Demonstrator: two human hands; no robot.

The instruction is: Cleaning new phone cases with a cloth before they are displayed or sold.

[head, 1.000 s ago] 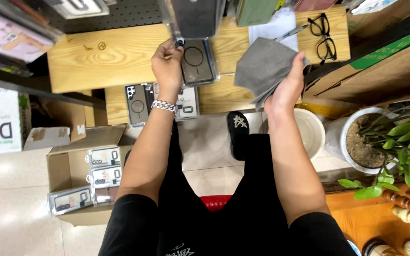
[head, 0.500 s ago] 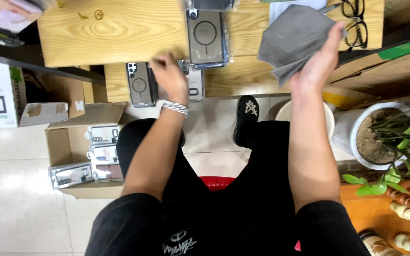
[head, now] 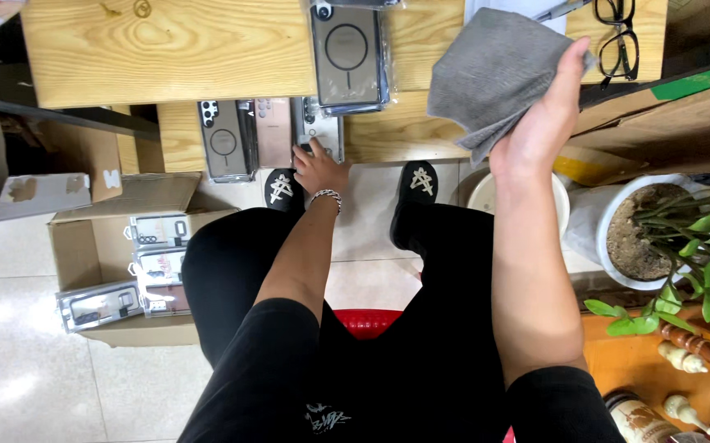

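Observation:
My right hand [head: 539, 123] holds a grey cloth [head: 498, 70] raised over the right side of the wooden table [head: 174, 49]. My left hand [head: 319, 168], with a bracelet on the wrist, reaches down to a lower wooden shelf and its fingers touch a phone case [head: 318, 130] in a clear sleeve there. Two other phone cases [head: 225, 139] lie to its left on the same shelf. A dark phone case with a ring mark [head: 348, 56] lies in clear wrapping on the table top between my hands.
Black glasses [head: 617, 37] and a pen lie on paper at the table's right end. An open cardboard box [head: 76, 246] with packaged cases stands on the floor to the left. A potted plant [head: 666, 238] and a white bucket stand right. I sit on a red stool [head: 371, 320].
My left hand came down from the wrapped case on the table top to the lower shelf's cases. My right hand lifted the cloth slightly; the view tilted downward.

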